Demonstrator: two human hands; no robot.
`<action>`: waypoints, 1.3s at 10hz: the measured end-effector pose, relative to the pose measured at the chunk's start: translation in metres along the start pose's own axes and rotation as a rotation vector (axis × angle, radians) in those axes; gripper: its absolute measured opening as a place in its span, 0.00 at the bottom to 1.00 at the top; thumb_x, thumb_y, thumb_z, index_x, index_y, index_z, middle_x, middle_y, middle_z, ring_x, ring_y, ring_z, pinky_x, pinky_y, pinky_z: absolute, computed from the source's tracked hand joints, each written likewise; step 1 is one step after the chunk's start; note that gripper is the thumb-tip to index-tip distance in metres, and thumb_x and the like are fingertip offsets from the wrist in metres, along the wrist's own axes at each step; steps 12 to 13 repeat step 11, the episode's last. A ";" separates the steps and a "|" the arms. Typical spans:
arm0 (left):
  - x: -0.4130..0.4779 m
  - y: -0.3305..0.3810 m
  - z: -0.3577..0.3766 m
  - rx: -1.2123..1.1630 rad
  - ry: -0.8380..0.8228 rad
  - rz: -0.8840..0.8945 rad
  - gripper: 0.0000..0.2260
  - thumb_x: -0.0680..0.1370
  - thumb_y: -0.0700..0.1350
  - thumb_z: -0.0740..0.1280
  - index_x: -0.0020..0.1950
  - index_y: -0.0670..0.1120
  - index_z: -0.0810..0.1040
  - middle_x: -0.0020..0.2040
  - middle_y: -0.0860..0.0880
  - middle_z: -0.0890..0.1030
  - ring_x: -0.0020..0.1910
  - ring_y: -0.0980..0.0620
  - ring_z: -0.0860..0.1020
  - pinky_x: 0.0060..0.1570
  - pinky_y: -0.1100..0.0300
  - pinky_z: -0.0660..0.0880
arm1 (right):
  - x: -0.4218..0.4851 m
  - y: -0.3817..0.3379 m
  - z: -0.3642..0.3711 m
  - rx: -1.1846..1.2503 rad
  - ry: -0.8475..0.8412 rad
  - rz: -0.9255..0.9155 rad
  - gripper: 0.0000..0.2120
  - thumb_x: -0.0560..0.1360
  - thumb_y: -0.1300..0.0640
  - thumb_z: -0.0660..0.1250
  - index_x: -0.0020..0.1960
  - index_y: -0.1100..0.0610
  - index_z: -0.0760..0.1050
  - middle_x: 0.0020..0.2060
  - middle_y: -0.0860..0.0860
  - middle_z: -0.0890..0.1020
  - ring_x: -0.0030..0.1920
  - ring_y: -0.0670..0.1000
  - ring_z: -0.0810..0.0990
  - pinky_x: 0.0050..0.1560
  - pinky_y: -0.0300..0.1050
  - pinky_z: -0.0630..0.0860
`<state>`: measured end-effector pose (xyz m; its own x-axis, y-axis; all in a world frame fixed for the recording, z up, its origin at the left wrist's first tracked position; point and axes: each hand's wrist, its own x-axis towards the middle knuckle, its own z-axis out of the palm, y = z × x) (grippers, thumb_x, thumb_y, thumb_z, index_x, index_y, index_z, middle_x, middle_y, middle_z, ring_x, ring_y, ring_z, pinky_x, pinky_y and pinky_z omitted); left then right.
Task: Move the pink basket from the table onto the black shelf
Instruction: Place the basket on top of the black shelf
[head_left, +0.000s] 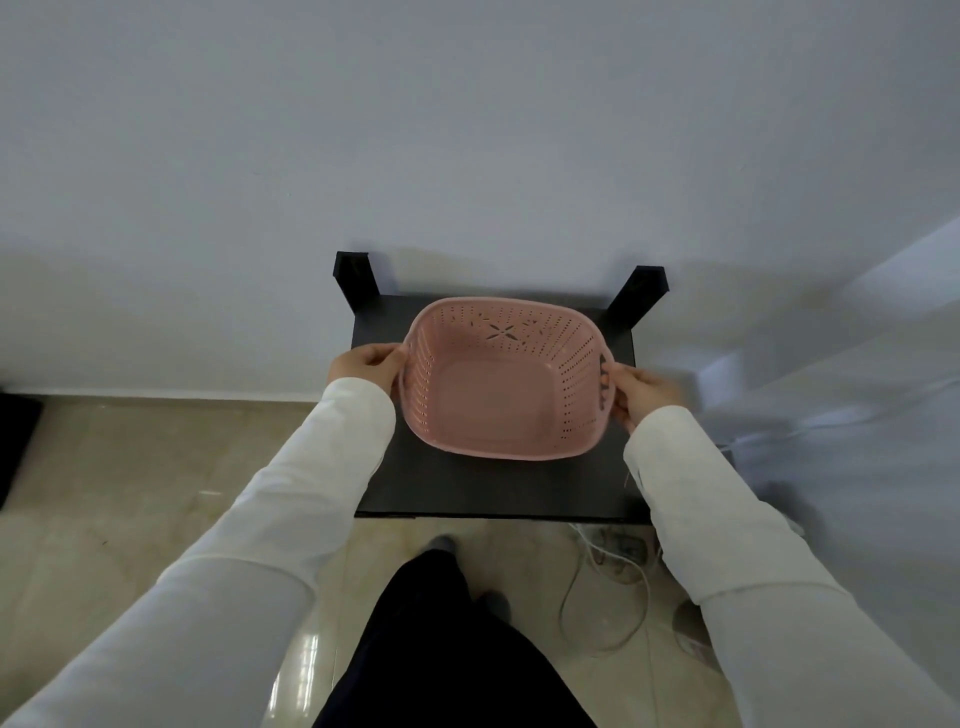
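Holding the pink basket over the black shelf, left hand and right hand each pinching an end handle, long axis spanning both grips; contact with shelf unclear.

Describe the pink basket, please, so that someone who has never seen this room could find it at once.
Look to the black shelf standing against the pale wall. Above its top, between the left hand and right hand, is the pink basket. It is the only pink thing there: empty, rounded, with perforated sides.
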<state>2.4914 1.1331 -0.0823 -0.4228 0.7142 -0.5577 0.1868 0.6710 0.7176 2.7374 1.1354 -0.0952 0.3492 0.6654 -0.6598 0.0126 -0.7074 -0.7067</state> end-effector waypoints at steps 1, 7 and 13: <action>0.002 -0.001 0.000 0.007 0.000 0.010 0.12 0.75 0.47 0.64 0.56 0.45 0.80 0.47 0.48 0.79 0.46 0.47 0.77 0.52 0.58 0.73 | 0.001 0.000 0.000 -0.009 -0.009 -0.001 0.07 0.74 0.57 0.64 0.38 0.50 0.75 0.43 0.53 0.81 0.49 0.57 0.80 0.61 0.56 0.76; 0.007 -0.003 0.003 -0.011 -0.001 -0.006 0.12 0.75 0.47 0.64 0.56 0.46 0.79 0.48 0.48 0.79 0.47 0.46 0.78 0.50 0.57 0.74 | -0.001 -0.001 0.002 -0.043 0.014 -0.018 0.06 0.74 0.55 0.64 0.38 0.50 0.74 0.46 0.53 0.81 0.53 0.58 0.81 0.61 0.57 0.75; 0.000 0.004 -0.003 -0.036 0.047 0.026 0.17 0.72 0.48 0.68 0.59 0.45 0.76 0.60 0.45 0.80 0.56 0.43 0.79 0.62 0.52 0.73 | -0.011 -0.009 -0.005 0.066 0.119 -0.093 0.15 0.75 0.57 0.63 0.61 0.59 0.72 0.58 0.57 0.79 0.52 0.53 0.78 0.60 0.47 0.75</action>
